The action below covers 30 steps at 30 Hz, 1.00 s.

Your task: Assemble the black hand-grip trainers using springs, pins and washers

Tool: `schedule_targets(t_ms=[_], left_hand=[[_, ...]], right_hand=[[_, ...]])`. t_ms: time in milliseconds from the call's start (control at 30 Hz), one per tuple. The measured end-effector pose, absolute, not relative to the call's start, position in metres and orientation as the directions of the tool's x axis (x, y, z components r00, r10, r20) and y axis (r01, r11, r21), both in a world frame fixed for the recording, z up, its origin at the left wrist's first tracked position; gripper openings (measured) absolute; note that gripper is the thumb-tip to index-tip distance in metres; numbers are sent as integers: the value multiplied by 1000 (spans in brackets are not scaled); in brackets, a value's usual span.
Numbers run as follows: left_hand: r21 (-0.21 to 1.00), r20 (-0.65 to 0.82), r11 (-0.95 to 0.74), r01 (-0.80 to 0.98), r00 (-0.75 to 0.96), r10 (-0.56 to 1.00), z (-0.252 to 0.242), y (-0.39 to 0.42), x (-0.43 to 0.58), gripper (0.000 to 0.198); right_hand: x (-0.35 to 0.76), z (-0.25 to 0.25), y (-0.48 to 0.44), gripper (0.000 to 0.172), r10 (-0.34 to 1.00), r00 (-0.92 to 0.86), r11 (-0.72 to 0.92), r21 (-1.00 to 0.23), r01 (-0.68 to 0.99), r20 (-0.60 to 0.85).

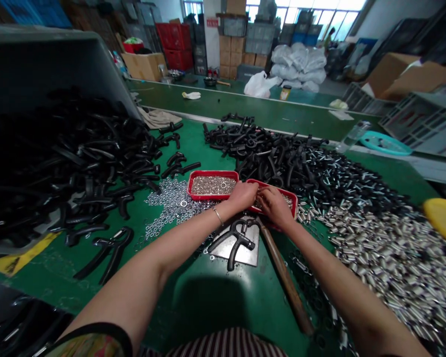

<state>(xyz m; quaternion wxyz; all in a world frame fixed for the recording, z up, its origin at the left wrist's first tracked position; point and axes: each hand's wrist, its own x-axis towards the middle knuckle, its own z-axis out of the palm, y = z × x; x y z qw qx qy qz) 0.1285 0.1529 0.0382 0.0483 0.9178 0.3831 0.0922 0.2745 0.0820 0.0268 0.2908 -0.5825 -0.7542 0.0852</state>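
My left hand [243,196] and my right hand [277,206] meet over the right red tray [296,202], fingers drawn together. Whatever lies between their fingertips is too small to make out. In that tray are small metal parts, partly covered by my hands. Beside it, the left red tray [194,198] holds many tiny metal pieces and a ring. Just below my hands, a black hand gripper [236,242] with splayed handles rests on a metal plate [250,255]. A hammer [282,267] with a wooden handle lies beneath my right forearm.
Silvery nuts [167,203] spread left of the trays. Black handles fill a tipped grey bin [107,64]; more black parts [278,153] are heaped behind the trays. Metal cylinders [390,258] cover the right side. Another hand gripper [109,250] lies left. A green conveyor belt [223,101] runs behind.
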Motion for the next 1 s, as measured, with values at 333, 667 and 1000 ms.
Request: schedule_targets(t_ms=[333, 667, 1000], left_hand=[[617, 216, -591, 520, 610, 762, 25, 80, 23, 15], [460, 44, -521, 719, 568, 822, 18, 43, 32, 19], [214, 14, -845, 490, 864, 504, 36, 65, 47, 24]], right_hand=[[294, 53, -30, 20, 999, 36, 21, -970, 243, 31], [250, 20, -57, 19, 993, 25, -114, -935, 337, -112], [236, 23, 6, 22, 994, -52, -11, -548, 837, -100]])
